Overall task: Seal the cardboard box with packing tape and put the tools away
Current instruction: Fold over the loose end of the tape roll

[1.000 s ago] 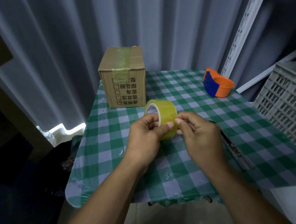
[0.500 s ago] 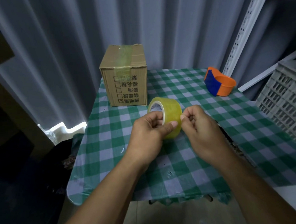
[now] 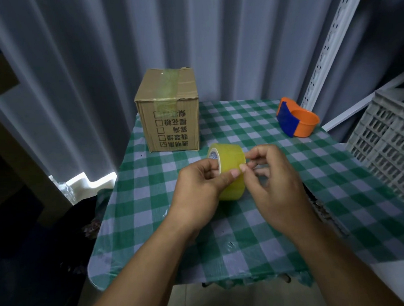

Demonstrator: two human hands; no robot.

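We hold the tape roll (image 3: 229, 167) above the counter (image 3: 248, 232): our left hand (image 3: 198, 188) grips it, our right hand (image 3: 276, 181) pinches its edge.

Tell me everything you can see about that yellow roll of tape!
The yellow, see-through roll of packing tape is a wide ring wound on a white inner core with blue print. It looks like glossy plastic film. It is held above the green-and-white checked tablecloth, its open side facing left. The left hand grips it, thumb across the outside, while the right hand pinches at its surface near that thumb. It sits in front of the brown cardboard box, apart from it.
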